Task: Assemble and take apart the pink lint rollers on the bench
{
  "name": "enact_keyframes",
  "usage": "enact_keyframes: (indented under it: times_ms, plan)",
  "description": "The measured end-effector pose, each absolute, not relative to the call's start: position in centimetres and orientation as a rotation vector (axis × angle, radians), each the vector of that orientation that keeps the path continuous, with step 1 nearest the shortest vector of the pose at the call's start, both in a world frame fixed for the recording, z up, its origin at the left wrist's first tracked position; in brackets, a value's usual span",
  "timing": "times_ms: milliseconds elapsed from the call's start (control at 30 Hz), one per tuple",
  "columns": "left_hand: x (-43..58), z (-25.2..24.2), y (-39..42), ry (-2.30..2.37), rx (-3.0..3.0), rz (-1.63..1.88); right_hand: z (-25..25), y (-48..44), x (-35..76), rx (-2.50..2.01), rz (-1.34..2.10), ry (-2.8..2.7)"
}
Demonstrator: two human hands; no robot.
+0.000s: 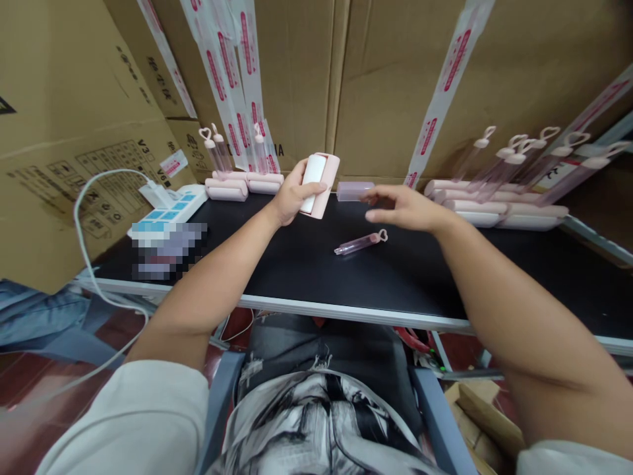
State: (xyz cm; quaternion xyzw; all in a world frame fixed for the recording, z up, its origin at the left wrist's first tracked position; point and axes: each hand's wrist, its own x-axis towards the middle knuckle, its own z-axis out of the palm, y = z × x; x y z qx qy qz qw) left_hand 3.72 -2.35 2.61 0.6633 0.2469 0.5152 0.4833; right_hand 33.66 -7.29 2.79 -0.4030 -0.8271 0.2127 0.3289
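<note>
Above the black tabletop, my left hand [291, 198] grips a pink and white piece [316, 185] that looks like a lint roller head in a curved cover. My right hand [403, 206] is held out with thumb and fingers apart and nothing between them. Its fingertips overlap the right end of a translucent lilac block [352, 191]; whether they touch it I cannot tell. Below that hand, a clear pink handle [360, 244] with a heart-shaped loop lies flat on the table.
Pink rollers with upright clear handles stand at the back left [226, 188] and back right [499, 210]. A white power strip [171, 214] with a plugged-in cable sits on the left, by a blurred-out item [165, 251]. Taped cardboard [386, 86] walls the back.
</note>
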Motion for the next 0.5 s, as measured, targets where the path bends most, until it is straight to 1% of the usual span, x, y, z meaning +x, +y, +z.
enact_keyframes:
  times_ms: [133,200,267,400,500]
  plan:
    - [3.7,2.6,-2.4,0.608,1.636,1.253,2.5,-8.2,32.4,-1.128,0.603,-2.639]
    - [3.7,2.7,-2.5,0.609,1.625,1.249,2.1,-8.4,31.4,-1.151,0.621,-2.718]
    - [3.6,2.7,-2.5,0.607,1.599,1.251,1.9,-8.5,30.8,-1.136,0.653,-2.665]
    - [3.6,2.8,-2.5,0.608,1.572,1.262,2.5,-9.0,30.8,-1.025,0.724,-2.379]
    - [3.5,2.9,-2.5,0.598,1.563,1.269,3.1,-9.6,30.7,-0.935,0.691,-2.204]
